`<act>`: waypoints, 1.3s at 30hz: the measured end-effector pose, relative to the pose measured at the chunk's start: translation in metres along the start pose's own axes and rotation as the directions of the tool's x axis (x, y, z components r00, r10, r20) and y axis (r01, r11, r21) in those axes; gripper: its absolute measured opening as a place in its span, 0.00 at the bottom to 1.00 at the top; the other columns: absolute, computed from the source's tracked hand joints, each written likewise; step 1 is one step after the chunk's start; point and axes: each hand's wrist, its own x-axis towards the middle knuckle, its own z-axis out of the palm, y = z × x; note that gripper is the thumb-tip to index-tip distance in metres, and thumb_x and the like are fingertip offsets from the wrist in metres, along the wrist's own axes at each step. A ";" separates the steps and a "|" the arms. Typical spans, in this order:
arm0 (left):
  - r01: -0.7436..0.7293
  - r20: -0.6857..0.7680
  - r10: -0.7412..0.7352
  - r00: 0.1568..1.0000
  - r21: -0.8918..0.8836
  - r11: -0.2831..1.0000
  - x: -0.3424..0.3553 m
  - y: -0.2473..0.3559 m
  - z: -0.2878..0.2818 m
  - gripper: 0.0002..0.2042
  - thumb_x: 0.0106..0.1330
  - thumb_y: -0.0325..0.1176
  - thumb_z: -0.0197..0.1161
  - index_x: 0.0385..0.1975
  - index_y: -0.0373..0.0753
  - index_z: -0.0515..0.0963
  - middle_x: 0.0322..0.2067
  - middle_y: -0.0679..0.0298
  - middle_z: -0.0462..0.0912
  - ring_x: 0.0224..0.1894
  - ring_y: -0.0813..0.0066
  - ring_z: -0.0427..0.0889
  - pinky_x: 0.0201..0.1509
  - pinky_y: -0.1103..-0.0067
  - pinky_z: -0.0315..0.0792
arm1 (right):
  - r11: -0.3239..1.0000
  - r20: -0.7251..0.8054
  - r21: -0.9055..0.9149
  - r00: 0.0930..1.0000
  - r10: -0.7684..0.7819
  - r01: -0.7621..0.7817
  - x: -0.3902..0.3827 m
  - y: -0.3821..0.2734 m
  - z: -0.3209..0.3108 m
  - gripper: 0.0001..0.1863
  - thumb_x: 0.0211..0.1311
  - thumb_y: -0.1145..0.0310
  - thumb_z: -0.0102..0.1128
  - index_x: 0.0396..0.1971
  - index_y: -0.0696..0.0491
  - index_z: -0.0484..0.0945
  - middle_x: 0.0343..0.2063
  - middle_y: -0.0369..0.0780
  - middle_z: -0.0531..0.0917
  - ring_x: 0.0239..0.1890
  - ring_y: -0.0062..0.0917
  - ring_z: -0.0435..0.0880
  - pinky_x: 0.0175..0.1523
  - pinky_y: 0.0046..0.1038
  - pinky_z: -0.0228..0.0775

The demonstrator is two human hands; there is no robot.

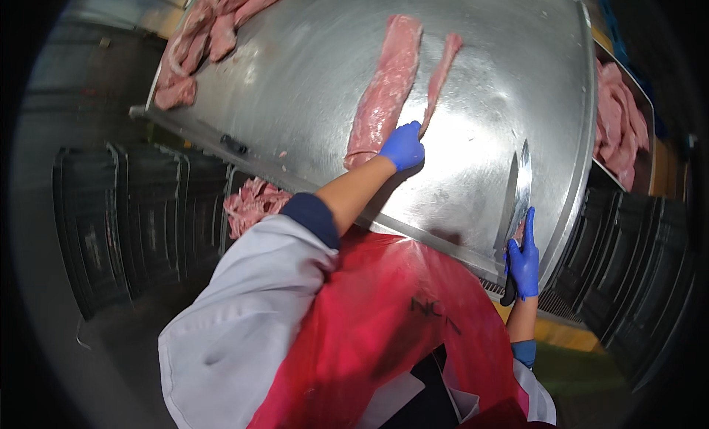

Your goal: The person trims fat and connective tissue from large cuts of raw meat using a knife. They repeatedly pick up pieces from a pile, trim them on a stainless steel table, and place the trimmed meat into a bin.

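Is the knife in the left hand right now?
No, the right hand holds the knife, while the left hand grips the thin meat strip.

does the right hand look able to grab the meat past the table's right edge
Probably not as is: the right hand holds the knife. Otherwise the way looks free, since the meat lies uncovered just beyond the metal table.

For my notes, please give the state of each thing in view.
Left hand: gloved, pinching meat strip
Right hand: gloved, gripping knife
Knife: bare blade pointing forward
Meat strip: held at near end
Large meat piece: lying flat
Meat pile and scraps: heaped
Tray: holding meat
Black crates: stacked
Red apron: worn
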 end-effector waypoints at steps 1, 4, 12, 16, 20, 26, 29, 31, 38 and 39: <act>-0.007 -0.038 0.001 0.999 -0.162 0.987 -0.020 -0.004 -0.016 0.14 0.64 0.27 0.54 0.48 0.32 0.75 0.32 0.49 0.81 0.38 0.61 0.84 0.42 0.67 0.77 | 0.998 0.026 -0.024 0.998 -0.056 0.056 0.014 -0.002 0.003 0.45 0.64 0.81 0.49 0.78 0.41 0.42 0.22 0.35 0.77 0.22 0.16 0.73 0.35 0.21 0.71; -0.078 -0.201 -0.019 0.979 -0.466 0.881 -0.095 -0.012 -0.099 0.10 0.65 0.27 0.56 0.43 0.34 0.77 0.28 0.60 0.78 0.32 0.80 0.79 0.35 0.78 0.73 | 0.980 0.133 -0.093 0.978 -0.160 0.173 0.057 -0.025 0.027 0.45 0.64 0.77 0.52 0.78 0.43 0.43 0.36 0.47 0.85 0.31 0.25 0.84 0.43 0.27 0.76; -0.088 -0.373 -0.335 0.865 -0.772 0.630 -0.192 -0.036 -0.177 0.06 0.66 0.27 0.55 0.38 0.37 0.78 0.29 0.74 0.72 0.31 0.87 0.70 0.31 0.86 0.68 | 0.919 0.621 -0.015 0.724 -0.301 0.395 0.186 -0.175 0.232 0.40 0.67 0.68 0.51 0.77 0.37 0.48 0.28 0.44 0.83 0.23 0.25 0.81 0.33 0.30 0.78; -0.163 -0.589 -0.418 0.692 -0.691 0.704 -0.252 -0.055 -0.208 0.10 0.61 0.25 0.54 0.40 0.35 0.79 0.31 0.70 0.76 0.33 0.85 0.72 0.33 0.88 0.65 | 0.827 0.918 -0.185 0.393 -0.048 0.531 0.136 -0.185 0.238 0.38 0.71 0.67 0.42 0.77 0.37 0.40 0.21 0.45 0.81 0.16 0.31 0.81 0.25 0.33 0.77; -0.059 -0.609 -0.504 0.612 -0.671 0.739 -0.353 -0.098 -0.246 0.09 0.60 0.24 0.53 0.38 0.35 0.78 0.29 0.73 0.73 0.30 0.86 0.70 0.28 0.87 0.61 | 0.915 0.926 -0.149 0.377 -0.004 0.375 0.091 -0.143 0.163 0.41 0.65 0.69 0.50 0.77 0.34 0.48 0.22 0.43 0.82 0.18 0.24 0.79 0.33 0.28 0.77; 0.785 -0.447 -0.735 0.509 -0.110 0.610 -0.481 -0.263 -0.205 0.13 0.61 0.40 0.65 0.38 0.37 0.77 0.33 0.61 0.78 0.33 0.69 0.78 0.35 0.72 0.71 | 0.942 0.589 -0.114 0.785 -0.191 0.314 0.157 -0.135 0.148 0.41 0.67 0.72 0.51 0.76 0.29 0.50 0.28 0.46 0.85 0.28 0.27 0.85 0.40 0.32 0.79; 0.633 -0.483 -0.451 0.750 0.330 0.700 -0.376 -0.238 -0.183 0.28 0.56 0.48 0.71 0.51 0.35 0.76 0.49 0.47 0.79 0.51 0.47 0.79 0.55 0.58 0.73 | 0.959 0.450 -0.081 0.868 -0.208 0.272 0.186 -0.167 0.167 0.42 0.64 0.72 0.51 0.76 0.31 0.49 0.35 0.47 0.86 0.30 0.27 0.85 0.41 0.30 0.78; 0.396 -0.242 -0.448 0.861 -0.235 0.888 -0.248 -0.140 -0.170 0.25 0.57 0.47 0.68 0.48 0.34 0.77 0.48 0.47 0.79 0.50 0.46 0.78 0.54 0.63 0.74 | 0.974 0.448 -0.018 0.872 -0.196 0.227 0.205 -0.164 0.190 0.42 0.64 0.72 0.51 0.76 0.32 0.50 0.36 0.45 0.86 0.30 0.26 0.84 0.40 0.29 0.78; 0.111 -0.261 -0.150 0.954 -0.160 0.981 -0.109 -0.118 -0.052 0.09 0.66 0.35 0.58 0.39 0.37 0.74 0.35 0.45 0.79 0.39 0.42 0.79 0.45 0.59 0.73 | 0.832 0.382 -0.221 0.831 -0.406 0.508 0.202 -0.150 0.245 0.41 0.67 0.66 0.51 0.77 0.31 0.45 0.29 0.51 0.85 0.30 0.41 0.86 0.42 0.37 0.78; 0.106 -0.275 -0.157 0.948 -0.191 0.976 -0.112 -0.128 -0.051 0.08 0.66 0.34 0.57 0.37 0.36 0.74 0.33 0.46 0.79 0.38 0.42 0.79 0.43 0.58 0.73 | 0.873 0.441 -0.215 0.841 -0.314 0.439 0.183 -0.166 0.248 0.41 0.68 0.65 0.51 0.77 0.31 0.44 0.29 0.54 0.85 0.31 0.46 0.87 0.44 0.40 0.77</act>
